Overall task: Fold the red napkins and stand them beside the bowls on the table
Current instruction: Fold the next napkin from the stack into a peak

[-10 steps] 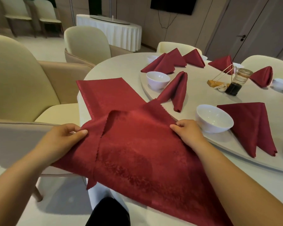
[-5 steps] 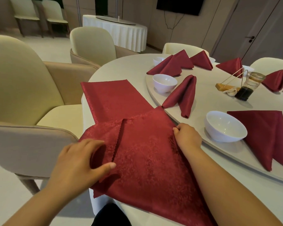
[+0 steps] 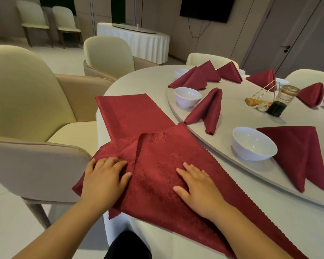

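Pressing flat, our left grip (image 3: 103, 178) and right grip (image 3: 196, 185) lie released, palms down, on the red napkin (image 3: 157, 165) at lower centre of the frame, at the near edge of the surface (image 3: 138, 82), likely to set the fold's crease before we stand it beside the white bowl (image 3: 253, 146).

A deep red napkin (image 3: 157, 157), with a faint woven floral pattern and zigzag-cut edges, lies under the left hand (image 3: 105, 176) and right hand (image 3: 196, 186). Beyond the right hand are a glossy white bowl (image 3: 253, 143) and a darker red folded napkin (image 3: 295, 152). The worktop (image 3: 142, 83) is cream. Left of the left hand is a chair (image 3: 26, 94) in pale cream and tan.
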A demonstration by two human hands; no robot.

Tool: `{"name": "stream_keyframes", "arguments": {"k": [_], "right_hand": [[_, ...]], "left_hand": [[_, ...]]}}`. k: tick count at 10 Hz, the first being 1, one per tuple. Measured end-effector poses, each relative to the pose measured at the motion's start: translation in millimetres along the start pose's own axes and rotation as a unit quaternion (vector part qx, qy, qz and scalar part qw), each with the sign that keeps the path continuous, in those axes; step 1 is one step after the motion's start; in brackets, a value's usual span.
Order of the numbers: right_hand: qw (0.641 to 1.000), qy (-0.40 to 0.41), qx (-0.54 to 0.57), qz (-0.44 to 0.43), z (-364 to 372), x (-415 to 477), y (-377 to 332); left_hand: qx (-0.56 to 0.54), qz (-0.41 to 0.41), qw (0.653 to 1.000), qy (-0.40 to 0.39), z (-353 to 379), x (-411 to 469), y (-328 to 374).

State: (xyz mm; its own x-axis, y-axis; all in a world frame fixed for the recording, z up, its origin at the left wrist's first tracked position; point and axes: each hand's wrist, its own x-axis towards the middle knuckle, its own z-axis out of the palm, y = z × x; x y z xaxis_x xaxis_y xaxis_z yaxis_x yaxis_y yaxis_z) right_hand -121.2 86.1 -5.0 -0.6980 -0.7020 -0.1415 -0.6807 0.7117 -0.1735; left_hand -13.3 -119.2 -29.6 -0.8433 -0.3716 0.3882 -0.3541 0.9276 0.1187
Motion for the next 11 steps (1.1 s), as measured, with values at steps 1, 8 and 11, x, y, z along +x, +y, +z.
{"name": "stream_keyframes", "arguments": {"k": [1, 8, 11], "right_hand": [[1.000, -0.006, -0.013, 0.009, 5.8, 2.8, 6.4], [0.999, 0.036, 0.025, 0.004, 7.0, 1.5, 4.8], [0.999, 0.034, 0.030, 0.007, 5.8, 0.8, 4.3]], "left_hand": [[-0.015, 0.001, 1.000, 0.014, 0.5, -1.1, 1.6], [-0.250, -0.107, 0.957, 0.100, 13.2, -69.4, 13.8], [-0.357, 0.099, 0.926, 0.069, 4.3, -60.1, 6.3]]}}
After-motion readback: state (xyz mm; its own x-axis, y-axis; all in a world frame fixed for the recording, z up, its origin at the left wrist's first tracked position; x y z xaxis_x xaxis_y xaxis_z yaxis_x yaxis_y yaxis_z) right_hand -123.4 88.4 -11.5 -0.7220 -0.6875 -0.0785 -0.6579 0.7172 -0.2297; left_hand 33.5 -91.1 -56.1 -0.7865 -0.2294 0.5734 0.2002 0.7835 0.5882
